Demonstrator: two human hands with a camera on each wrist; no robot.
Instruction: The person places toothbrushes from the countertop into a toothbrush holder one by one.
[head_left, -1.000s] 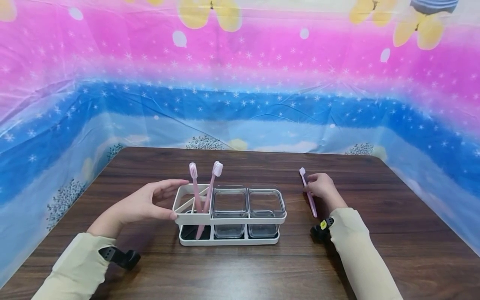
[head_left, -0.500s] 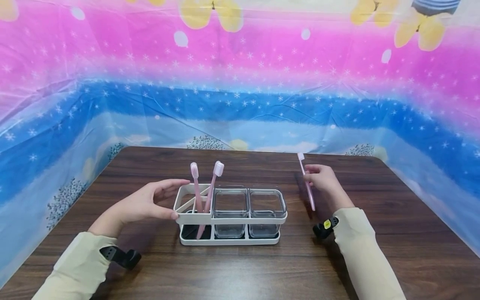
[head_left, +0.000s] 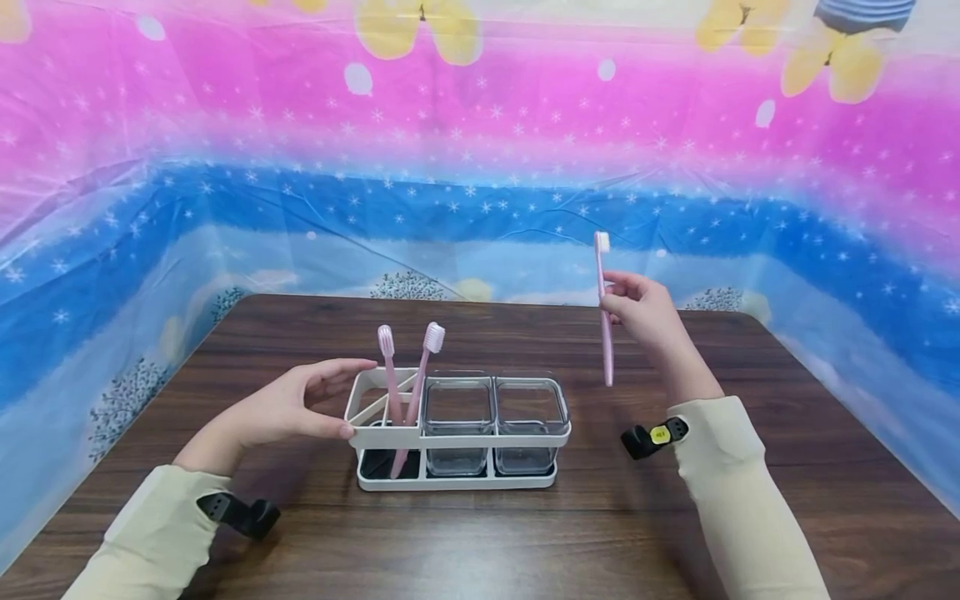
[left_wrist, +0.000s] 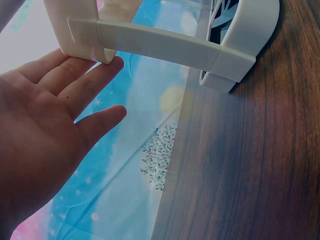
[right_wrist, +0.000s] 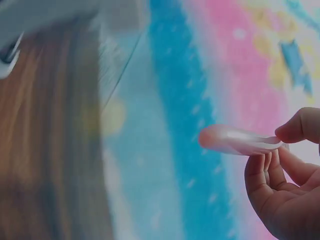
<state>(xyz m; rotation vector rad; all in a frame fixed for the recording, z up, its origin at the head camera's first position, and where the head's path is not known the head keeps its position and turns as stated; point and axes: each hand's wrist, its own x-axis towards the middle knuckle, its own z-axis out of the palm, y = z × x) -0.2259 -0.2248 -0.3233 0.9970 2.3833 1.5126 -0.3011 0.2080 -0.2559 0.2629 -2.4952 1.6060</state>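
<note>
A white toothbrush holder point(head_left: 461, 439) stands on the table with two pink toothbrushes point(head_left: 393, 375) upright in its divided left section. Two clear square cups point(head_left: 457, 408) fill its other sections. My left hand point(head_left: 292, 407) rests at the holder's left end, thumb at the front corner and forefinger at the back. In the left wrist view its fingers point(left_wrist: 95, 85) lie nearly straight against the white rim. Above the table to the right, my right hand point(head_left: 647, 312) pinches a third pink toothbrush point(head_left: 606, 337) by its handle, held upright with the bristles at the top.
The dark wooden table point(head_left: 465, 550) carries the holder near its middle. A patterned pink and blue cloth point(head_left: 480, 192) hangs around the table's back and sides. Black wrist cameras point(head_left: 255, 518) sit at both sleeves.
My right hand has lifted the third toothbrush off the table, raising it and turning it from lying slanted to upright. The left hand and the holder stay where they were.
</note>
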